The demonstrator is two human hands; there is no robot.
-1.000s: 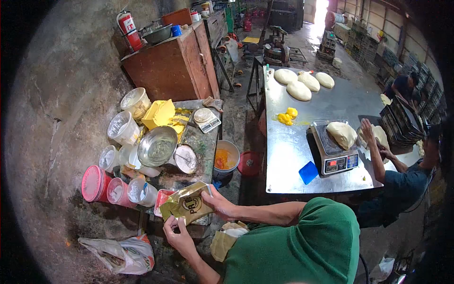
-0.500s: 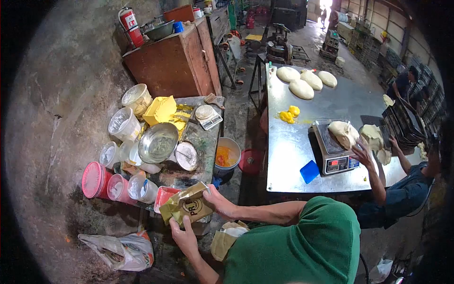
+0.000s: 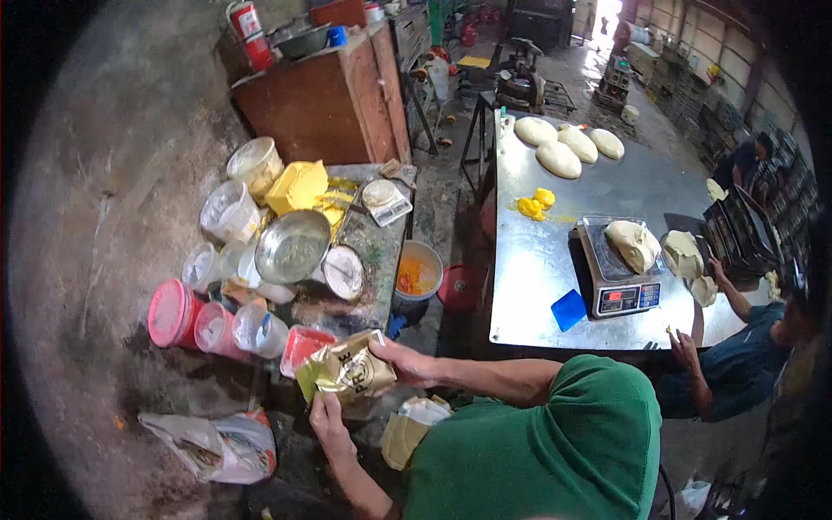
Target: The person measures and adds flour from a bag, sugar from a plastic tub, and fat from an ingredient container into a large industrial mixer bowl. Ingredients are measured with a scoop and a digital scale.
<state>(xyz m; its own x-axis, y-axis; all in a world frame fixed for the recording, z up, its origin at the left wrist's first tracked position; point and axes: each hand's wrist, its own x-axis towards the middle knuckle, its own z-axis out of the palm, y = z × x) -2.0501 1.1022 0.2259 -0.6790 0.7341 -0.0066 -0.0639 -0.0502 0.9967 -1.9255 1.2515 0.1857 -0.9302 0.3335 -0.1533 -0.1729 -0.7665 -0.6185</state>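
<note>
A gold foil packet [image 3: 351, 362] with dark lettering is held between both hands above the near edge of the cluttered table. My right hand [image 3: 407, 362] grips its right end, with the fingers partly hidden behind it. At the lower left corner, my left hand [image 3: 331, 425] pinches the packet between thumb and fingers. Just behind the packet is a red-rimmed tub [image 3: 305, 347]. A brown paper bag [image 3: 406, 440] with a white lining lies below my right forearm.
Plastic tubs [image 3: 227, 212], a steel bowl [image 3: 293, 247], a yellow block [image 3: 296, 186] and a small scale [image 3: 386, 204] crowd the table. A plastic bag [image 3: 217, 446] lies lower left. On the metal table [image 3: 529, 260], dough [image 3: 633, 245] sits on a scale; a co-worker [image 3: 737, 347] stands beside it.
The packet has turned a little and shifted slightly right, still in both hands. The co-worker's hand has drawn back from the dough on the scale.
</note>
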